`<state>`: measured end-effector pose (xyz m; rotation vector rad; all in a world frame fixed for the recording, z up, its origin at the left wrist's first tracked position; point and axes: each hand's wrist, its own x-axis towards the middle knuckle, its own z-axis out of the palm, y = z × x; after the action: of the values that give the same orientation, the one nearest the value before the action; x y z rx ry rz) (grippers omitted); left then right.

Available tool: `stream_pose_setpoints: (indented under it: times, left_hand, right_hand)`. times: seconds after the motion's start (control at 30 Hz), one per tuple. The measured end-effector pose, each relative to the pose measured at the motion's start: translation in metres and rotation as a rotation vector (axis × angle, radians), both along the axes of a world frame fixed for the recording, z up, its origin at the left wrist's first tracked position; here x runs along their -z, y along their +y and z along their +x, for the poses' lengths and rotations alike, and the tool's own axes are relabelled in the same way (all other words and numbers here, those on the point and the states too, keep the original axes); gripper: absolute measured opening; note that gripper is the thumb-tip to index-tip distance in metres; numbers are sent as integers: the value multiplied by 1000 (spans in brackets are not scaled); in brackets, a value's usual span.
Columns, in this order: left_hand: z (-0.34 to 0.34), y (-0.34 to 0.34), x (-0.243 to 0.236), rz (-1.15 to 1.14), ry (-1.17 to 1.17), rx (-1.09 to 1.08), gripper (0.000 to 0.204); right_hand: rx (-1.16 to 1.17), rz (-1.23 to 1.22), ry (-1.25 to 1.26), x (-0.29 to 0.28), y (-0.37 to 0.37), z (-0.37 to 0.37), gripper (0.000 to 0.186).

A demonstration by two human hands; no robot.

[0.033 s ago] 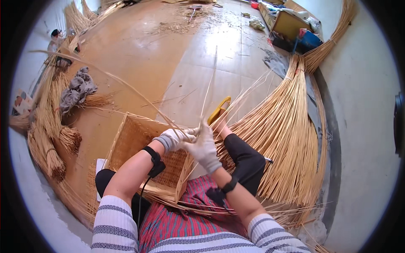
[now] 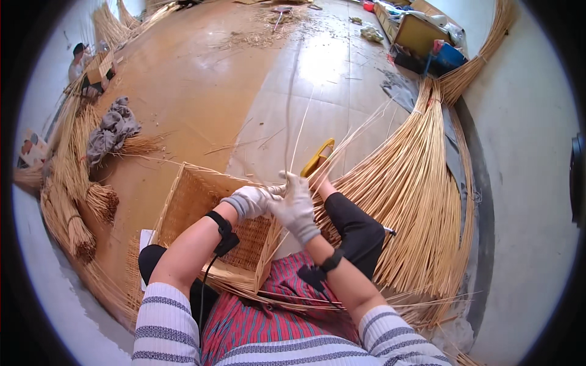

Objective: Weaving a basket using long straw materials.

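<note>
Right hand (image 2: 296, 206) in the middle, its grip closed around a pale strand (image 2: 303, 131) that runs up towards twelve o'clock! Left hand (image 2: 250, 202) meets it at nine, but the two overlap there, so I can't tell whether that grip is open or closed. The open basket (image 2: 173, 210) lies towards eight, loose stalks (image 2: 403, 207) fan out at three. Good handling here, I'd say, means pinching low, pulling evenly, and keeping that long tail off the stalks.
</note>
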<state>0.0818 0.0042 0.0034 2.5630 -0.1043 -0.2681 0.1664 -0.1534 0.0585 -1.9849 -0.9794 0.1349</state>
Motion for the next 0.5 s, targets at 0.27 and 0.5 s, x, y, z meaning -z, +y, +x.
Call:
stream_pose_setpoints:
  times: [0.27,0.5]
  left_hand:
    - [-13,-10,5,-128,111,-310,73]
    - [-12,-41,23,-562,-244,-512,68]
  right_hand:
    - [-100,-73,-63,26,14,32,28]
    - [199,298,954,147,-27,101,62]
